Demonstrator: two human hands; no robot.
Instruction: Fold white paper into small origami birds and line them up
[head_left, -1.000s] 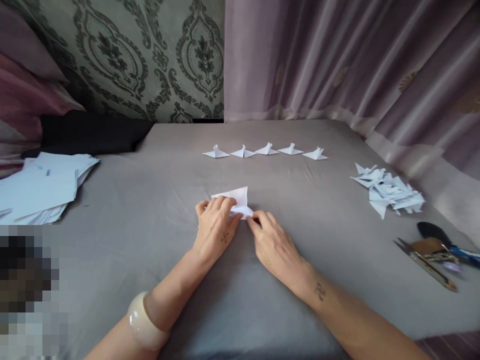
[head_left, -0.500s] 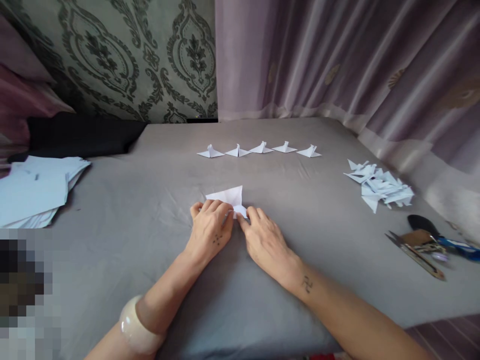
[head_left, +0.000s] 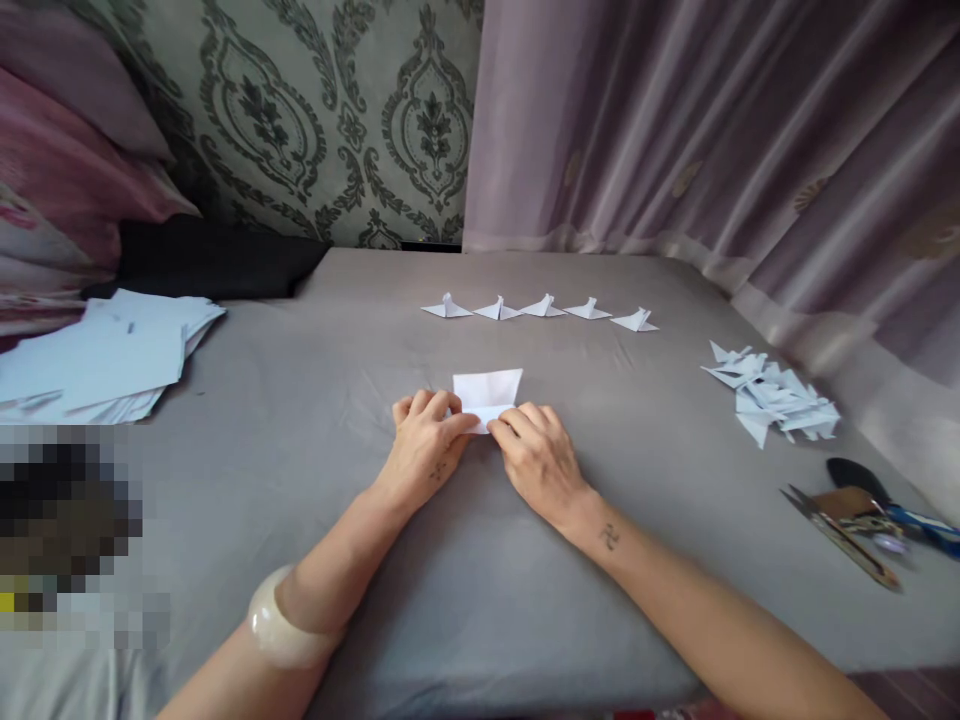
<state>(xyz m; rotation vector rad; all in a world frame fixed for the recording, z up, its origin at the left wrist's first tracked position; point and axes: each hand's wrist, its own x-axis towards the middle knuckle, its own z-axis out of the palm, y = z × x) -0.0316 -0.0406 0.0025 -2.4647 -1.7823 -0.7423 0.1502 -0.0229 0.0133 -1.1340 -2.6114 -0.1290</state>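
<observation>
A small white sheet of paper (head_left: pixel 489 388) lies in front of me, its near edge folded over into a strip. My left hand (head_left: pixel 426 432) pinches the left end of that fold, thumb stretched along it. At the right end, my right hand (head_left: pixel 537 448) grips the fold between thumb and curled fingers. The paper's far part stands out beyond my fingers, slightly raised. Farther back, several folded white paper figures (head_left: pixel 543 306) with upright tips stand in a row.
On the left rests a stack of white paper (head_left: pixel 97 350), with a dark cloth (head_left: pixel 217 262) behind it. To the right are a heap of folded paper pieces (head_left: pixel 780 392), thread snips (head_left: pixel 840 535) and a bunch of keys (head_left: pixel 870 522). A grey cloth (head_left: pixel 315 560) covers the surface.
The paper has turned squarer to me, and its folded strip now shows between my hands. My right hand has shifted onto the right end of the fold. The view has swung slightly left.
</observation>
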